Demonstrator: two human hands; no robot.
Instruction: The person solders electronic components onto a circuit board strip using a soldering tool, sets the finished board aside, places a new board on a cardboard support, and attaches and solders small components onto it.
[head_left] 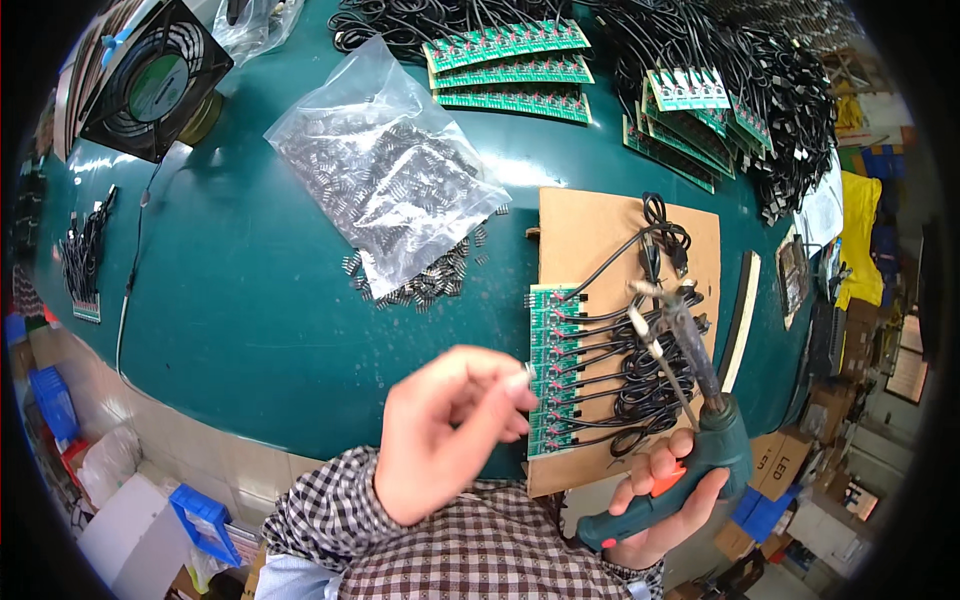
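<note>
Here, the green circuit board lies on a sheet of cardboard, near the front edge of the desk, and a row of black cables goes from it to the right, where they form loops. The left hand is at the left edge of the board, with curled fingers and the thumb near the index finger; it is blurred, so I cannot tell if a small part is pinched there. The right hand is closed around the dark green handle of a soldering gun, whose metal front points upward, in front of the cables. Beyond the left hand, a clear plastic bag full of small black parts lies with loose parts beside it. Farther away, more green boards are stacked, and a black fan stands at the far left.
</note>
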